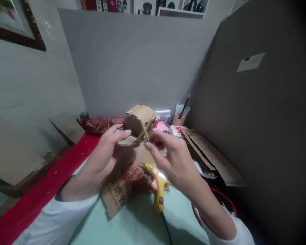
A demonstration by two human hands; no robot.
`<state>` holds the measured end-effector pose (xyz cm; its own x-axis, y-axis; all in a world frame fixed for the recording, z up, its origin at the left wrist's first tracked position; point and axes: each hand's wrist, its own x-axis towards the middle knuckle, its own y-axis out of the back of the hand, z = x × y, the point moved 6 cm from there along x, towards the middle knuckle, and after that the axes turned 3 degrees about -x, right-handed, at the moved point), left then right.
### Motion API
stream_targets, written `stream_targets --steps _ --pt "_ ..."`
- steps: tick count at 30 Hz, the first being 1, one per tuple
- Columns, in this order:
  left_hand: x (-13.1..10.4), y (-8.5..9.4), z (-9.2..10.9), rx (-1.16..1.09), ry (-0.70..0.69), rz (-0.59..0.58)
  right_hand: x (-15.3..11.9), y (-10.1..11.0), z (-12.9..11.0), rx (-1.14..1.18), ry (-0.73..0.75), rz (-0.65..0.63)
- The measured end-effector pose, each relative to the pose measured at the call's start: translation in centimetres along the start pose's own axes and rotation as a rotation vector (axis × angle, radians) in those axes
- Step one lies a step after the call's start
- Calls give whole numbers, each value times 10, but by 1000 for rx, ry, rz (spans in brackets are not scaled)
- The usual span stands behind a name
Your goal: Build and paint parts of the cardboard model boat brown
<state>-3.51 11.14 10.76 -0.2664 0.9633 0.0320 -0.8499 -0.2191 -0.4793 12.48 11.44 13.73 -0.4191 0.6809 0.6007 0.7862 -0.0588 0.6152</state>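
My left hand [112, 146] grips a small cardboard model [140, 117] by its left side, thumb on top of its corrugated base. The model has a curved roof and an open front. Between the thumb and fingers of my right hand [170, 153] is a thin wooden stick [144, 130], held slanting against the model's front edge. A second stick seems to cross behind it. Below the hands, a yellow glue gun [156, 183] rests on a piece of printed cardboard [117, 194], its nozzle pointing up and left.
The table top [97, 228] is pale green, with a red strip [48, 194] along its left. A pen holder [178, 120] stands at the back right, beside stacked cardboard sheets [216, 156]. Dark reddish model pieces [97, 125] sit at the back left. The glue gun's cord [167, 226] runs toward me.
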Motion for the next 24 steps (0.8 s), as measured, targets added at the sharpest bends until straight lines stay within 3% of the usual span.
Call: stream_targets --steps 24 --pt "5 3 -1 -28 -1 20 2 -3 -1 10 -38 -37"
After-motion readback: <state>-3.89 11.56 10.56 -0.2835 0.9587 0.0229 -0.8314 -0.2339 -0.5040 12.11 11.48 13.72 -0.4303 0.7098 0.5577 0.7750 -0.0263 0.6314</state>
